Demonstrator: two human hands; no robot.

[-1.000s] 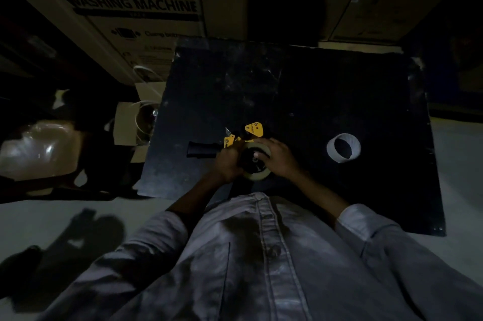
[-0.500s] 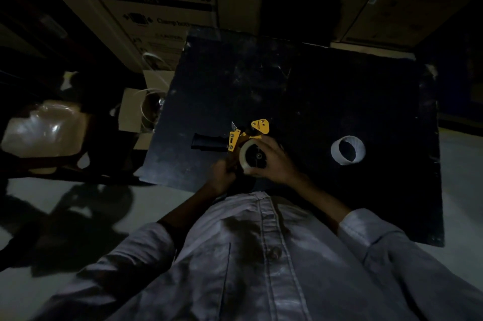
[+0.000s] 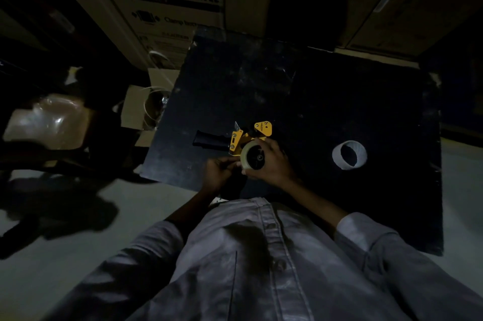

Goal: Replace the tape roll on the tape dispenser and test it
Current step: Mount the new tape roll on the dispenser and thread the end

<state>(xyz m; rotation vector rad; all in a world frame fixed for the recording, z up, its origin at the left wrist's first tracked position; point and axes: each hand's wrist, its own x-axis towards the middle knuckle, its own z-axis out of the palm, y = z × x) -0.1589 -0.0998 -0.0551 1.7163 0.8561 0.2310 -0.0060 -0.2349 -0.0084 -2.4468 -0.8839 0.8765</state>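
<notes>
A yellow tape dispenser (image 3: 239,139) with a black handle (image 3: 210,140) pointing left lies on the dark table (image 3: 300,101). A pale tape roll (image 3: 251,156) sits on the dispenser's black hub. My right hand (image 3: 271,164) wraps around the roll from the right. My left hand (image 3: 218,173) is at the roll's lower left edge, with fingers pinched there; whether they hold the tape's end is too dark to tell. A bare white cardboard core (image 3: 349,154) lies on the table to the right, apart from both hands.
Large cardboard boxes (image 3: 162,2) stand behind the table. An open small box with white loops (image 3: 146,107) and a plastic-wrapped bundle (image 3: 49,119) sit on the floor to the left. The table's near edge runs just in front of my body.
The roll has turned from lying flatter under both hands to facing up on the hub. My left hand slid from the dispenser body to the roll's lower left edge.
</notes>
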